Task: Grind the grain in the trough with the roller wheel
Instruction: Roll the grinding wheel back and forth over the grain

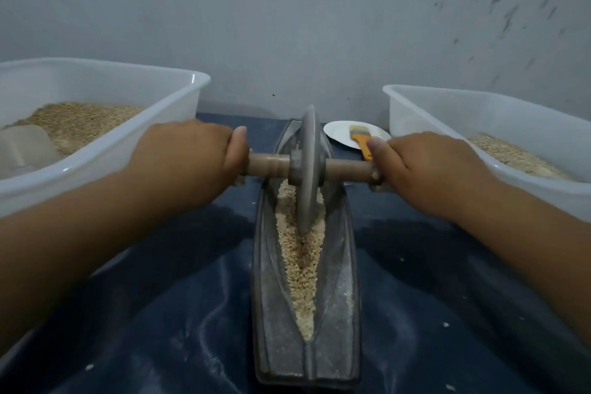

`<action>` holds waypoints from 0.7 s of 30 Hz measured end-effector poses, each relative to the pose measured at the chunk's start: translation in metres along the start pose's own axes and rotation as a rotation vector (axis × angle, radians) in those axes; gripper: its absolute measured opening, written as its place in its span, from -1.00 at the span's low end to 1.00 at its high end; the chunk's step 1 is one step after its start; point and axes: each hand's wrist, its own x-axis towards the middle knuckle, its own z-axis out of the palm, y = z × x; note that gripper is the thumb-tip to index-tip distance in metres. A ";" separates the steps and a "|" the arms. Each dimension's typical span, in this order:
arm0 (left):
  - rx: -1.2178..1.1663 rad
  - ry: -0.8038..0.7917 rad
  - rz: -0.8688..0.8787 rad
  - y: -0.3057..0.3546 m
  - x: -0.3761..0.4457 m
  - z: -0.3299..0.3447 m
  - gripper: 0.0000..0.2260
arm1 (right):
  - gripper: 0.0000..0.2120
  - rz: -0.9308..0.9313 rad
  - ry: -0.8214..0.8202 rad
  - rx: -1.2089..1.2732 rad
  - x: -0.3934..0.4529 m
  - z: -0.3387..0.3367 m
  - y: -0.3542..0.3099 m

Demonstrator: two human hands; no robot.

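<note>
The grain [300,261] lies in the trough [271,313] at 6 o'clock, the roller wheel [308,169] standing in it toward 12. I have my left hand [188,153] and right hand [425,169] curled around its axle; I'd press evenly, keeping the wheel upright and centred.

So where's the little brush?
The brush lies on the white plate, right of the wheel, just beyond the right hand.
</note>
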 end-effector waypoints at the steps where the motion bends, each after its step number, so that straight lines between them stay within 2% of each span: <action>1: -0.173 0.045 -0.066 0.000 -0.010 -0.009 -0.80 | -0.44 -0.011 -0.009 -0.005 -0.014 -0.008 -0.004; 3: -0.448 0.046 -0.252 0.001 -0.027 -0.022 -0.59 | -0.40 -0.013 -0.051 0.012 -0.037 -0.026 -0.012; 8: -0.529 -0.004 -0.235 0.005 -0.044 -0.044 -0.50 | -0.26 0.033 -0.227 0.150 -0.055 -0.057 -0.025; 10: -0.476 0.066 -0.204 0.009 -0.040 -0.040 -0.55 | -0.30 0.036 -0.200 0.092 -0.050 -0.054 -0.030; 12: -0.434 0.117 -0.159 0.014 -0.031 -0.028 -0.60 | -0.39 0.036 -0.098 0.002 -0.037 -0.041 -0.036; 15: -0.237 0.094 -0.049 0.014 -0.005 -0.006 -0.78 | -0.48 0.012 0.084 -0.095 -0.004 -0.010 -0.040; 17: -0.126 0.008 -0.108 0.015 0.017 0.008 -0.86 | -0.52 0.026 0.153 -0.114 0.021 0.005 -0.041; 18: -0.110 -0.011 -0.163 0.017 0.027 0.012 -0.80 | -0.52 0.055 0.164 -0.087 0.032 0.010 -0.040; 21: -0.043 0.016 -0.180 0.016 0.048 0.020 -0.69 | -0.51 0.135 0.131 0.026 0.056 0.020 -0.031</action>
